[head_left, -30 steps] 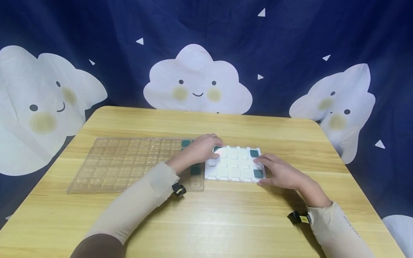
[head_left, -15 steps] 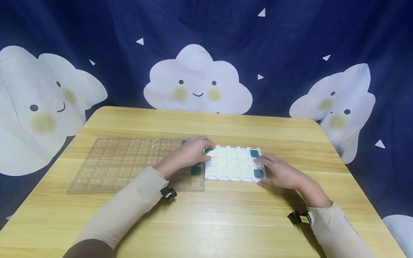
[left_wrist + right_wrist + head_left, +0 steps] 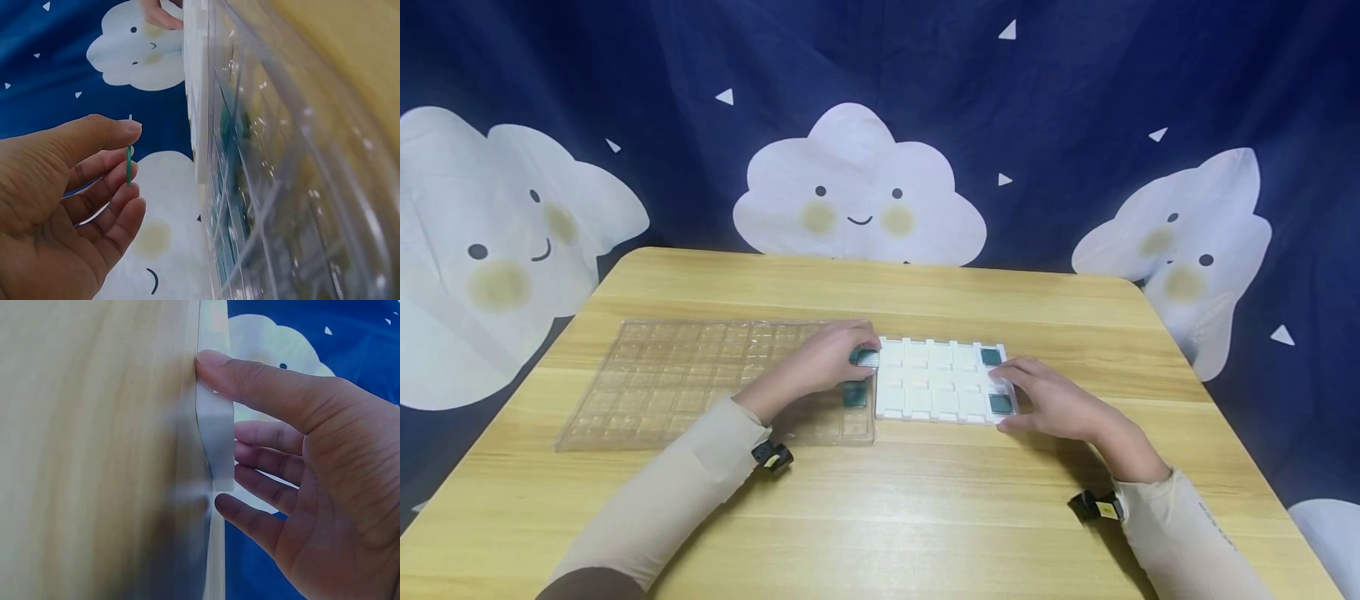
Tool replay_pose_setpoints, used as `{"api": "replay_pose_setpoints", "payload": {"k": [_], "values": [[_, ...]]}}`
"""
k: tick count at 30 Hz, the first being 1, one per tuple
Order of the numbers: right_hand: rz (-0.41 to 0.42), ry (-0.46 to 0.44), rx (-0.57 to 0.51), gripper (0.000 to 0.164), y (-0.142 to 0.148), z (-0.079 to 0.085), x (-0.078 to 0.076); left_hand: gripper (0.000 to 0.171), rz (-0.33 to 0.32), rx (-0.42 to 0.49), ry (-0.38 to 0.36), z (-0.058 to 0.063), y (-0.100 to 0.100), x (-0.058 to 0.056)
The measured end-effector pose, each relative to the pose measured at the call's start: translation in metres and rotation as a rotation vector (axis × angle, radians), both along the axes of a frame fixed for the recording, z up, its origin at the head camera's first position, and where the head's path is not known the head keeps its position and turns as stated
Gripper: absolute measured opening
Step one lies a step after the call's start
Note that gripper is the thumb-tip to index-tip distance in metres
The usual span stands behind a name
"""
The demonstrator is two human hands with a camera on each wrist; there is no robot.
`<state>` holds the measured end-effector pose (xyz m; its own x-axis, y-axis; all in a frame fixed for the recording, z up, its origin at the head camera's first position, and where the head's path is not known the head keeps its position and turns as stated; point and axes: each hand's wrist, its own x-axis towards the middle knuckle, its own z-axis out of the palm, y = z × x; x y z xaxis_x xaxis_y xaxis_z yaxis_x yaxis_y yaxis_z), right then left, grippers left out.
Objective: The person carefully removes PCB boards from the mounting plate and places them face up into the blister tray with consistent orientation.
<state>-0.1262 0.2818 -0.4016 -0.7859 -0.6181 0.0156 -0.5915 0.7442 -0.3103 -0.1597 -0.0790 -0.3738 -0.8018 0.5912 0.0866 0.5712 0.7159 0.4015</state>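
Observation:
My left hand (image 3: 820, 358) pinches a thin green square chip (image 3: 867, 357) between thumb and fingertips, over the right end of the clear plastic tray (image 3: 692, 358). Seen edge-on in the left wrist view, the chip (image 3: 129, 165) stands apart from the tray's face. Another green chip (image 3: 854, 395) lies in a pocket of that tray, just nearer than the hand. My right hand (image 3: 1052, 404) grips the right end of a white pocketed tray (image 3: 940, 379); its thumb presses the tray's side in the right wrist view. Two green chips, one far (image 3: 992, 357) and one near (image 3: 1002, 404), occupy its right-hand pockets.
Both trays lie side by side on a light wooden table (image 3: 910, 517), the clear one at left, almost meeting the white one. A dark blue curtain (image 3: 1045, 100) with cloud faces hangs behind the table. Each wrist wears a small black camera.
From the white tray's far left pocket, my left hand has drawn the chip leftward to the clear tray's right end. The right hand and both trays have stayed put.

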Motion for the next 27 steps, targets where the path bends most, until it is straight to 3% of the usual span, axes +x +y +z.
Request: {"api": "replay_pose_setpoints", "payload": {"k": [11,27], "values": [[-0.005,-0.003,0.002,0.072,0.0,-0.001,0.0,0.036,0.043,0.029,-0.049,-0.002,-0.019,0.007],[-0.014,-0.017,0.006,0.072,0.0,0.0,0.0,0.035,0.036,-0.009,-0.069,-0.01,-0.038,0.023]]}}
